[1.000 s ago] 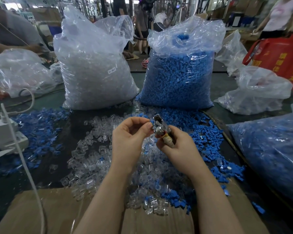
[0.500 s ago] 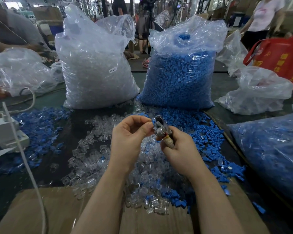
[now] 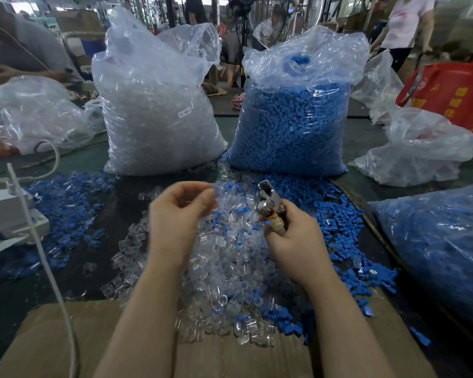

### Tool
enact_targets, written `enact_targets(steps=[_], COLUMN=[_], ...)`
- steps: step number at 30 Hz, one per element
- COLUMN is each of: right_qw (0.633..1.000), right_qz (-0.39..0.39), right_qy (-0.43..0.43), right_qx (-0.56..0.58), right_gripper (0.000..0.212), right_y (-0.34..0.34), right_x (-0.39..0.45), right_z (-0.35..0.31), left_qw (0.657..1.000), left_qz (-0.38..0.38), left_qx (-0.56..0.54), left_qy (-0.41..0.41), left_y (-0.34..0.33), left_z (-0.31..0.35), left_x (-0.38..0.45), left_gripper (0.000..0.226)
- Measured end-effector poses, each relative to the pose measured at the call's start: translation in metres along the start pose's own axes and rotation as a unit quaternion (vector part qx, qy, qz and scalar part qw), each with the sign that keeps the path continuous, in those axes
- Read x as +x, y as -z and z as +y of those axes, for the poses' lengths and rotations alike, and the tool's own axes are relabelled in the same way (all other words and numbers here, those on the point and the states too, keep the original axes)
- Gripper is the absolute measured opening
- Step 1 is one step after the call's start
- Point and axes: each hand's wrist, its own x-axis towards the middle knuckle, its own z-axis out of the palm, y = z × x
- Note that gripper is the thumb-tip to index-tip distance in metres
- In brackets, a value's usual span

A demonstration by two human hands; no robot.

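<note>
The right hand (image 3: 292, 238) is wrapped tight round a small metal tool (image 3: 266, 199). The tool's shiny tip sticks up over the far side of the clear pile (image 3: 230, 257). The left hand (image 3: 179, 214) is held up over the left side of the clear pile, with a gap between it and the tool. Its fingers are curled and the thumb is near the first finger. It is blurry, so I cannot tell if it pinches anything.

Blue pieces (image 3: 339, 222) lie all along the right side of the clear pile. Right of them, a big bag of blue bits (image 3: 434, 241) closes that side in. Left of the pile is a dark patch of table (image 3: 115, 203) with only a few loose pieces on it, so there is more room there.

Behind the pile stand a clear bag (image 3: 159, 118) and a blue bag (image 3: 292, 126), close side by side like a wall. The near edge of the pile lies on brown cardboard (image 3: 52, 342). A white cable (image 3: 47, 268) runs well left of the pile.
</note>
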Motion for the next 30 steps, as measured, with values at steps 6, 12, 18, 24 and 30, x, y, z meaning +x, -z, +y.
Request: enact_targets(steps=[6,12,18,24,30], right_qw=[0.999,0.997,0.995,0.993,0.987], right_qz=[0.032,0.054,0.049,0.057,0.054], right_qy=[-0.012,-0.022,-0.022,-0.027,-0.022], right_qx=[-0.012,-0.044,-0.080,-0.097,-0.146], right_gripper=[0.002,0.019,0.024,0.028,0.029], right_y=[0.006,0.007,0.007,0.003,0.002], right_x=[0.001,0.002,0.003,0.001,0.002], right_z=[0.008,0.012,0.012,0.009,0.006], left_qw=[0.894,0.800,0.781,0.835,0.962], left_qz=[0.274,0.308,0.296,0.225,-0.140], left_qx=[0.355,0.498,0.521,0.501,0.229], left_qy=[0.022,0.132,0.177,0.035,0.053], left_y=[0.093,0.125,0.125,0.073,-0.033], left_z=[-0.028,-0.042,-0.043,-0.019,0.003], left_x=[0.018,0.016,0.021,0.020,-0.010], left_gripper=[0.009,0.010,0.019,0.031,0.025])
